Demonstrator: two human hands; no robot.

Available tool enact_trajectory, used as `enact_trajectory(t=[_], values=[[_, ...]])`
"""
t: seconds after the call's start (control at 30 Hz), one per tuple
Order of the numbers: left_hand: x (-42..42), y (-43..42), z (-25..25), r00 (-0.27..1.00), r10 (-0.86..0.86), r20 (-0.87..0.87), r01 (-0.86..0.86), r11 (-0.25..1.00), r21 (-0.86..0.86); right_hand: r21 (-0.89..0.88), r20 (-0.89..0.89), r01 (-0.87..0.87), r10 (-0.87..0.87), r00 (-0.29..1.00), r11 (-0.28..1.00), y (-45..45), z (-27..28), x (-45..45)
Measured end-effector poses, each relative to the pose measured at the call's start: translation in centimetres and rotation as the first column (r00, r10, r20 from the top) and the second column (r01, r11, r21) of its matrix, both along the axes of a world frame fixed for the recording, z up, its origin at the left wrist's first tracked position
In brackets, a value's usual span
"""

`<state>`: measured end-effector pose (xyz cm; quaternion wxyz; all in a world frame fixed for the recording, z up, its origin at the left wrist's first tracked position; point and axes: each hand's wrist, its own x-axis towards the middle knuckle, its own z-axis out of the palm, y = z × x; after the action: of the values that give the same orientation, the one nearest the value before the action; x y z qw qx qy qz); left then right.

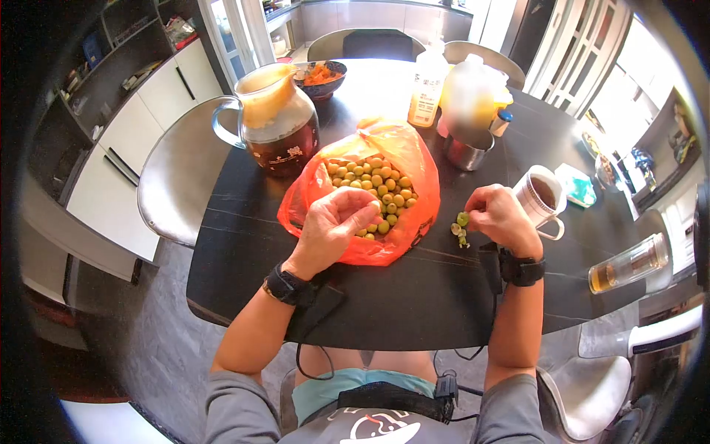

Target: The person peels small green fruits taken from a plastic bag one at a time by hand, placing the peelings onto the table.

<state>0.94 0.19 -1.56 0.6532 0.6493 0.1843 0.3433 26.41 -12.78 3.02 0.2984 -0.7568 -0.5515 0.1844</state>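
Observation:
An orange-red plastic bag stands open on the table, full of small round yellow-green fruits. Over its front left part is my left hand, thumb and fingers closed in a pinch; a fruit shows at the fingertips. To the right of the bag, my right hand is closed just above the table, knuckles up. Beside and below its fingertips lies a little heap of green and whitish scraps. Whatever is inside the right fingers is hidden.
A glass pitcher of dark liquid stands behind left, near a bowl of orange food. Behind right are a bottle and a metal cup. A mug almost touches my right hand; a glass tumbler is farther right.

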Motion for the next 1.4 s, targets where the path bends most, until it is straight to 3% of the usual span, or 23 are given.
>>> enact_trajectory(t=[0.07, 0.43, 1.03, 1.2, 1.4], values=[[0.0, -0.1, 0.2, 1.0, 0.012, -0.005, -0.011, 1.0, 0.028, -0.008, 0.15, -0.03, 0.03, 0.988, 1.0, 0.2, -0.4, 0.2], [0.0, -0.2, 0.3, 1.0, -0.021, 0.022, 0.02, 1.0, 0.015, -0.009, 0.18, -0.061, 0.061, 0.982, 0.998, 0.3, -0.3, -0.7], [-0.1, -0.4, 0.4, 1.0, -0.02, 0.002, 0.02, 1.0, 0.009, 0.021, 0.039, -0.095, 0.094, 0.995, 0.995, 0.3, -0.4, -0.4], [-0.1, -0.4, 0.5, 1.0, -0.011, -0.002, 0.011, 0.999, 0.042, 0.131, 0.165, -0.134, 0.112, 0.98, 0.982, 0.4, -0.4, -0.5], [-0.2, -0.4, 0.5, 1.0, -0.01, -0.002, 0.01, 1.0, 0.003, 0.071, 0.198, -0.015, 0.001, 0.98, 0.997, 0.5, 0.8, -1.6]])
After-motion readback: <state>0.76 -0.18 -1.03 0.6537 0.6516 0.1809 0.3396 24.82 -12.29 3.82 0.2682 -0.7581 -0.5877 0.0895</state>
